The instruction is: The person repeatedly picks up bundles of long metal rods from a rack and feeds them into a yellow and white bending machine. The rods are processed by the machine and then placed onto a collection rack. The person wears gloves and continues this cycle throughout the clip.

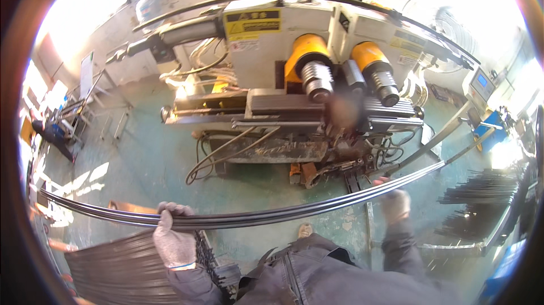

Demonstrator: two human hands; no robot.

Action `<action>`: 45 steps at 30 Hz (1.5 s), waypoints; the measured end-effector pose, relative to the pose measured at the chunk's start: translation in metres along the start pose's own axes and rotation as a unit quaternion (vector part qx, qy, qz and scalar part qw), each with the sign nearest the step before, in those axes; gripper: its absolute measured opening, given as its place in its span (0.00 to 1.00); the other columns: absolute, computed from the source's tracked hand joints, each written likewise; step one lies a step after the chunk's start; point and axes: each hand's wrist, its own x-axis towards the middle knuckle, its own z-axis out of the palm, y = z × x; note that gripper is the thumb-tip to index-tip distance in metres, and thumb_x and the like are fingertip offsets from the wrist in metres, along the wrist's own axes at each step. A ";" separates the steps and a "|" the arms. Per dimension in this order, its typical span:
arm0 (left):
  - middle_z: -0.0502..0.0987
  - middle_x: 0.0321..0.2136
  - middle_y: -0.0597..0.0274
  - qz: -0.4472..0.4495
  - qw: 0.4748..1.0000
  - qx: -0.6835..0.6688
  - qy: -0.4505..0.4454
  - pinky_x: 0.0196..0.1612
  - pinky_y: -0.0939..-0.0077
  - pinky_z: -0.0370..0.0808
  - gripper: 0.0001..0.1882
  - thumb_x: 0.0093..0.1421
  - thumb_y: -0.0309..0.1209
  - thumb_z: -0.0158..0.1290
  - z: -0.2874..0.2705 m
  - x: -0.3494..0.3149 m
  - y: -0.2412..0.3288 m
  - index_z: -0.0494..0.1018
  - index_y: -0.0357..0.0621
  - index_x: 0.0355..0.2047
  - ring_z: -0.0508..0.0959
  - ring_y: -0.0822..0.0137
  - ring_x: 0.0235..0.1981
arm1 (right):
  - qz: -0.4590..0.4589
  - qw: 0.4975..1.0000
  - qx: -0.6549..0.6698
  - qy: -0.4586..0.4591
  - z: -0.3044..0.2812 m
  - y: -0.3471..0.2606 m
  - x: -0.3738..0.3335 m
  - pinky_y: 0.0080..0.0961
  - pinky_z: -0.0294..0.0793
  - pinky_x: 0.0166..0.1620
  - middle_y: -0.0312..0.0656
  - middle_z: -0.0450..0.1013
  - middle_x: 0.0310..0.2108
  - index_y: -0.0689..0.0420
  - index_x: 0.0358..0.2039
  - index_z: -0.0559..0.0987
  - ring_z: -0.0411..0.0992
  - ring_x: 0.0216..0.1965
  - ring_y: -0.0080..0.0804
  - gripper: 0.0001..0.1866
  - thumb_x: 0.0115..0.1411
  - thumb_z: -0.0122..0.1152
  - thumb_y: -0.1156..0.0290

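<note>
Several long, thin dark metal tubes point(283, 215) run together as a bundle across the view in front of my body. My left hand point(173, 240), in a pale grey glove, is closed round them left of the middle, thumb and fingers wrapped over the bundle. Farther right, my right hand point(395, 204), also gloved and a little blurred, grips the same tubes from the near side, and its fingertips show beyond them. The tubes' far-left ends lie near the view's rim. Ahead of them stands a white machine point(252, 58) with two orange-collared metal cylinders point(317, 78).
A large stack of dark tubes point(119, 268) lies at lower left, and more lie on a rack point(473, 200) at right. A control panel point(481, 85) stands right of the machine. Hoses point(218, 155) hang at its front. Another person point(52, 135) is at far left.
</note>
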 end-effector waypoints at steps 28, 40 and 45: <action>0.88 0.52 0.52 -0.156 0.983 0.094 0.001 0.68 0.53 0.82 0.16 0.78 0.36 0.62 0.021 0.372 -0.091 0.82 0.34 0.55 0.86 0.54 0.56 | -0.109 0.978 0.157 0.079 0.301 0.015 0.159 0.34 0.86 0.51 0.43 0.86 0.48 0.62 0.60 0.84 0.85 0.46 0.37 0.18 0.77 0.61 0.64; 0.86 0.55 0.48 -0.191 0.971 0.075 -0.119 0.71 0.43 0.80 0.19 0.82 0.40 0.55 0.056 0.397 -0.122 0.81 0.35 0.56 0.85 0.49 0.60 | -0.039 0.965 0.078 0.248 0.300 0.051 0.205 0.35 0.68 0.25 0.35 0.71 0.23 0.53 0.37 0.82 0.69 0.20 0.32 0.06 0.72 0.66 0.68; 0.87 0.53 0.55 -0.129 0.979 0.153 -0.032 0.68 0.50 0.82 0.17 0.81 0.41 0.59 0.024 0.441 -0.077 0.84 0.38 0.55 0.86 0.55 0.58 | -0.025 0.962 0.102 0.252 0.316 0.042 0.186 0.31 0.65 0.27 0.33 0.76 0.26 0.54 0.43 0.86 0.69 0.21 0.27 0.03 0.71 0.68 0.72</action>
